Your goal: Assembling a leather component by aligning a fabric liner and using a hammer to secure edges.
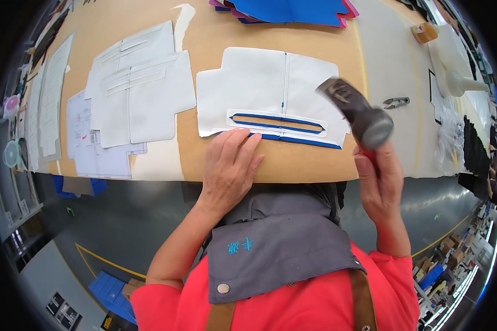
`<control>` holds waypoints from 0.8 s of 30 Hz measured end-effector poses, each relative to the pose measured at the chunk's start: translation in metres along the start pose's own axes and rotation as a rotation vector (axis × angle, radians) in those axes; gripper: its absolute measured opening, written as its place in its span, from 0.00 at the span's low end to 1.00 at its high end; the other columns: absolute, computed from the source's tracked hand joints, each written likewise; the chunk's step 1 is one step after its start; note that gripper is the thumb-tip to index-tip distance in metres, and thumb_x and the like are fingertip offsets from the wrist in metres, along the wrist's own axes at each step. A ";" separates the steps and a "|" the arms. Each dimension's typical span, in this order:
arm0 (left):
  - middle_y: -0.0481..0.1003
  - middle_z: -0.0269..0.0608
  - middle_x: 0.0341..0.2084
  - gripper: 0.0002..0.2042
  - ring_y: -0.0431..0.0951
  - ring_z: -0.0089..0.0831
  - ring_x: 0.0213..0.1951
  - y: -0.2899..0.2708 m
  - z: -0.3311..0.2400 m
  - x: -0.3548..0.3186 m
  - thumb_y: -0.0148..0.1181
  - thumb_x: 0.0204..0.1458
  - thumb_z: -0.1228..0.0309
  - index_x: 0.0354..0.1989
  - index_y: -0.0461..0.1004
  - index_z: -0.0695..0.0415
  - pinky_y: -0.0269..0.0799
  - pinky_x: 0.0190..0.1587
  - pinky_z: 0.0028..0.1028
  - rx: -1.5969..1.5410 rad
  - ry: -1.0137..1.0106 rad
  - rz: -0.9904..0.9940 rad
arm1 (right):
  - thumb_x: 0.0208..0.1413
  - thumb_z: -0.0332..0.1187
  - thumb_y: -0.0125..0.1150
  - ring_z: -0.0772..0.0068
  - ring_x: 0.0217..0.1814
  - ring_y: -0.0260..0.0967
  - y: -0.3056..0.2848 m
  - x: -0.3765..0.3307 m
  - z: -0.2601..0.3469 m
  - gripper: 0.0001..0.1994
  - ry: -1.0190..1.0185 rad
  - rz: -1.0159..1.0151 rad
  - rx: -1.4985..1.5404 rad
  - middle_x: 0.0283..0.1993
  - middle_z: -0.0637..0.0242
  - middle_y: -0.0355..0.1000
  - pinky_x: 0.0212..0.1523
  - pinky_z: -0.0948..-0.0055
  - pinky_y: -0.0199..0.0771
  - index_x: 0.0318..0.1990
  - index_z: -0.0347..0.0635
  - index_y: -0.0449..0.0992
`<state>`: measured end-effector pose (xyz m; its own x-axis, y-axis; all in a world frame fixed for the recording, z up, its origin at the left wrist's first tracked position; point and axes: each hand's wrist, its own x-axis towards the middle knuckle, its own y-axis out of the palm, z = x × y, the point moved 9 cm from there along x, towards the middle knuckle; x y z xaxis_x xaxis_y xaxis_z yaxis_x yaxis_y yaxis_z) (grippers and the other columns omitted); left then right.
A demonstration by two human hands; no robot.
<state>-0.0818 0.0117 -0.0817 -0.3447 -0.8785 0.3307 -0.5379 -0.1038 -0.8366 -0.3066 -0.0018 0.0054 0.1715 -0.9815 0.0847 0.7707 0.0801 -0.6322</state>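
A white leather-like panel point(248, 83) lies on the worktable before me, its upper corners notched. A long slot edged in blue point(279, 118) runs across its lower part, with a blue strip point(303, 140) along the near edge. My left hand point(228, 168) rests its stretched fingertips on that near edge, left of middle, pressing flat without gripping. In my right hand point(385, 185) is a hammer point(359, 113), held by its red handle. The hammer's metal head is raised over the panel's right side and slightly blurred; most of the handle is hidden behind the head and fingers.
Two similar white panels point(149, 99) overlap at the left on printed paper sheets point(102, 163). Blue and pink sheets point(292, 11) are stacked at the far edge. Small pliers point(396, 102), a translucent bottle point(453, 60) and a clear plastic bag point(450, 143) lie at the right.
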 end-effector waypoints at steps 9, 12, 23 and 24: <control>0.71 0.42 0.53 0.20 0.71 0.42 0.58 0.001 0.002 -0.003 0.69 0.52 0.71 0.54 0.77 0.58 0.68 0.59 0.40 -0.007 0.006 -0.029 | 0.60 0.25 0.66 0.51 0.40 0.77 0.020 0.023 0.000 0.27 -0.051 0.189 -0.159 0.48 0.47 0.78 0.43 0.66 0.77 0.67 0.37 0.68; 0.73 0.42 0.53 0.18 0.72 0.42 0.57 -0.002 0.002 -0.003 0.67 0.55 0.69 0.55 0.77 0.56 0.68 0.59 0.39 0.002 -0.006 -0.041 | 0.56 0.21 0.68 0.49 0.42 0.79 0.013 0.011 0.023 0.28 -0.226 0.145 -0.045 0.47 0.47 0.79 0.44 0.66 0.78 0.65 0.37 0.70; 0.75 0.40 0.51 0.17 0.73 0.42 0.56 -0.003 -0.001 -0.009 0.67 0.54 0.71 0.54 0.79 0.55 0.71 0.59 0.39 0.012 -0.007 -0.041 | 0.49 0.21 0.67 0.63 0.28 0.72 0.025 0.021 0.018 0.33 -0.475 -0.043 -0.196 0.31 0.63 0.71 0.26 0.66 0.72 0.65 0.56 0.75; 0.75 0.40 0.51 0.17 0.73 0.42 0.56 -0.004 -0.001 -0.004 0.67 0.54 0.72 0.54 0.79 0.55 0.71 0.58 0.38 0.025 0.000 -0.050 | 0.50 0.20 0.66 0.64 0.28 0.71 0.026 0.018 0.018 0.33 -0.517 -0.082 -0.132 0.30 0.63 0.70 0.26 0.66 0.71 0.66 0.57 0.75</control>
<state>-0.0788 0.0160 -0.0789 -0.3179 -0.8717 0.3729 -0.5352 -0.1597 -0.8295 -0.2727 -0.0147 0.0043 0.4193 -0.7674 0.4851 0.7161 -0.0489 -0.6963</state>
